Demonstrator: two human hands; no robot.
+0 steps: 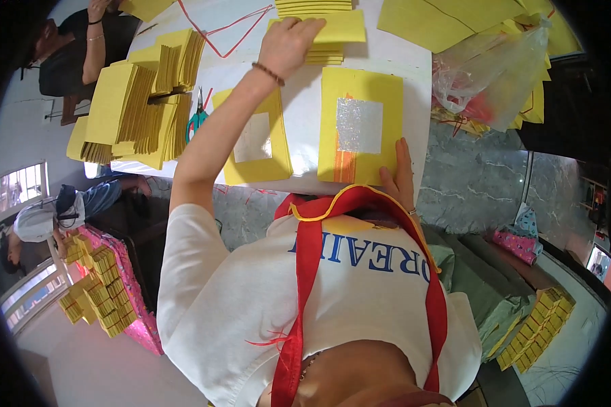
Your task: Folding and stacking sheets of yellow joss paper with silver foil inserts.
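Observation:
At the far side of the white table, my left hand (290, 46) is closed on the edge of a yellow paper packet (339, 27), which lies tilted over a stack of similar yellow paper (324, 57). My right hand (402, 178) rests at the near right side of a yellow paper stack (361, 81), fingers stretched along its edge and thumb by its corner. A silver foil square (358, 125) and an orange strip (345, 167) mark the top sheet. Under my left forearm, partly hidden, lies another yellow stack (273, 129) with a pale shiny square.
Green-handled scissors (195, 123) lie beside bundled yellow paper (119, 102) at left. A red string (225, 54) loops across the table's far side. Large yellow sheets (448, 24) and a clear plastic bag (495, 74) occupy the right. Another person's arm (94, 51) shows at far left.

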